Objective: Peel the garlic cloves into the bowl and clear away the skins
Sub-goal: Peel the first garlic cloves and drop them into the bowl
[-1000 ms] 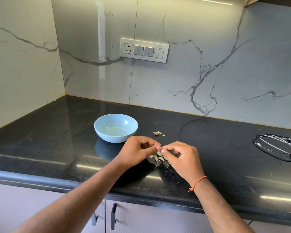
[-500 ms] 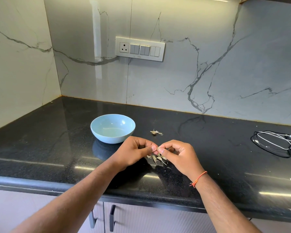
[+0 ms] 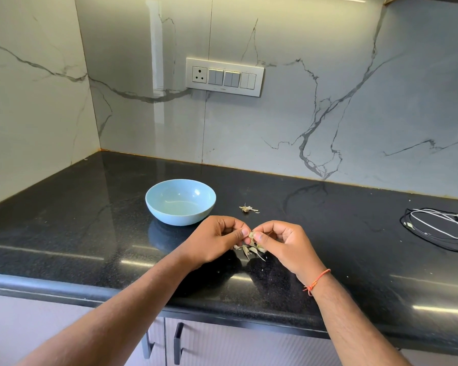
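My left hand point(image 3: 214, 240) and my right hand point(image 3: 282, 241) meet fingertip to fingertip over the black counter, both pinching one small pale garlic clove point(image 3: 251, 235). The clove is mostly hidden by the fingers. Below the hands lies a small heap of dry skins point(image 3: 250, 250). A light blue bowl point(image 3: 180, 201) stands just behind and left of my left hand; I see no cloves in it. A scrap of garlic root and skin point(image 3: 247, 208) lies on the counter to the right of the bowl.
A coiled white and black cable point(image 3: 436, 226) lies at the far right of the counter point(image 3: 77, 220). Marble walls close off the back and left. A switch panel point(image 3: 224, 76) sits on the back wall. Cabinet handles point(image 3: 178, 342) show below the front edge.
The hands stay together on the clove, fingers shifting slightly. The camera view has drifted a little, so everything sits a bit further left.
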Tool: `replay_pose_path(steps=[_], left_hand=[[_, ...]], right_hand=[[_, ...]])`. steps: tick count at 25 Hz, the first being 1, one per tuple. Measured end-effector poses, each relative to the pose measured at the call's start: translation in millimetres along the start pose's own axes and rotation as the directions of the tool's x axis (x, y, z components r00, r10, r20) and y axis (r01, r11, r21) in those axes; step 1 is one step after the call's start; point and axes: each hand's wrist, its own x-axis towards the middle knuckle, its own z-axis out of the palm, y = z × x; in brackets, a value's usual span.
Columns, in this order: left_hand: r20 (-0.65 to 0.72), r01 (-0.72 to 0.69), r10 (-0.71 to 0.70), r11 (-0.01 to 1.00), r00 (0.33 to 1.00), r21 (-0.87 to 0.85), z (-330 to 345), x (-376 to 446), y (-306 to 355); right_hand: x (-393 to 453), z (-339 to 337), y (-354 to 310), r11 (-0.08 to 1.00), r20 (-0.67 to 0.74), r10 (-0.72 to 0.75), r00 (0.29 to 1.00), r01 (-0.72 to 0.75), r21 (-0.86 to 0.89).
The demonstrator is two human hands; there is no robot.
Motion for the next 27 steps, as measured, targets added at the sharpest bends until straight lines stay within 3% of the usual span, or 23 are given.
replay_pose_path(steps=[6,9,13,21,25,27], left_hand=[[-0.088,-0.021,0.039,0.98,0.995,0.199,6.0,2.8,-6.3],[-0.166,-0.031,0.059,0.986,0.984,0.166,4.6,4.6,-6.4],[-0.125,-0.078,0.087,0.994,0.988,0.081,4.0,3.2,-6.2],[-0.168,-0.015,0.04,0.989,0.985,0.144,2.0,2.2,-5.2],[-0.114,-0.009,0.024,0.992,0.993,0.127,0.5,1.6,-1.8],[-0.052,0.013,-0.011,1.0,0.999,0.028,-1.9,1.2,0.4]], right_hand=[[-1.2,8.4,-9.6,0.995,-0.05,-0.025,0.998,0.029,0.096],[-1.5,9.1,-10.1,0.992,-0.081,-0.011,0.997,0.021,0.125],[-1.4,7.6,-6.3,0.995,-0.107,0.019,0.994,-0.008,0.098],[-4.6,8.3,-8.5,0.999,-0.086,0.03,0.996,-0.027,0.043],[-4.3,7.7,-8.5,0.999,-0.044,-0.015,0.999,0.013,-0.031],[-4.7,6.9,-11.3,1.0,-0.016,-0.008,1.0,0.008,-0.007]])
